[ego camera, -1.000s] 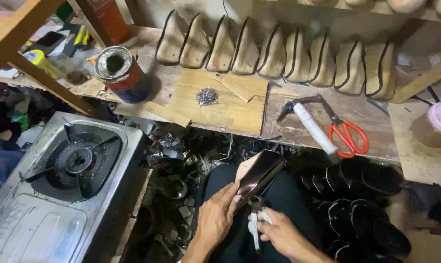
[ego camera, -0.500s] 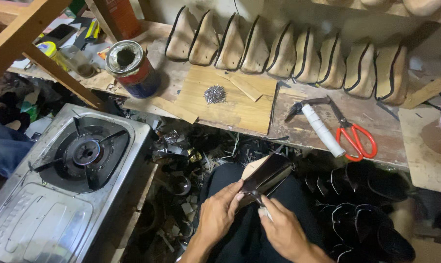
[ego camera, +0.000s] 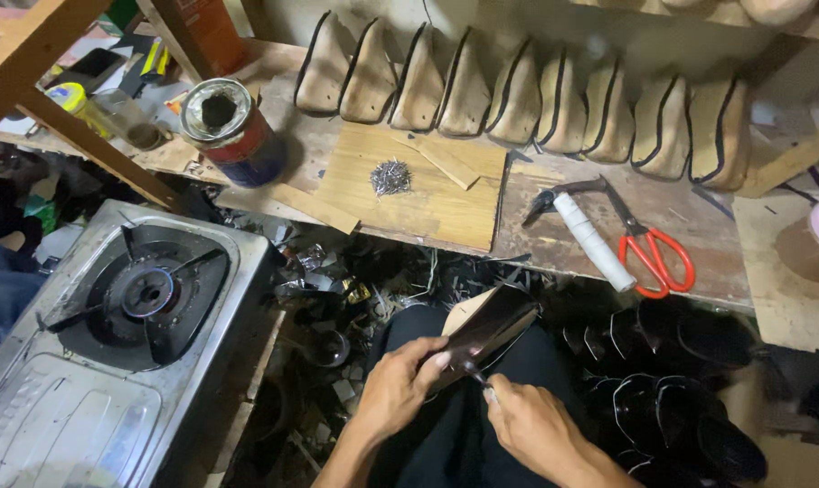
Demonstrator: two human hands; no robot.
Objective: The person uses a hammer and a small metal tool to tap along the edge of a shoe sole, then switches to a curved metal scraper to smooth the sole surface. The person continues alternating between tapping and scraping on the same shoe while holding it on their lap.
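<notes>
Left grip [ego camera: 400, 393] clamps the dark leather shoe upper [ego camera: 486, 330] over the lap, below the counter [ego camera: 554, 239]. Right grip [ego camera: 527, 425] pinches a small tool [ego camera: 475, 373] against its edge. Leather looks stiff yet pliable, best held near the edge.

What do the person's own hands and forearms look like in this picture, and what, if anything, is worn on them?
Both the left hand and the right hand are bare: no gloves, and no rings, watch or bracelet that can be seen. The forearms are bare too, with no sleeve in view up to the picture's bottom edge. The fingernails look short. No tape or bandage shows.
</notes>
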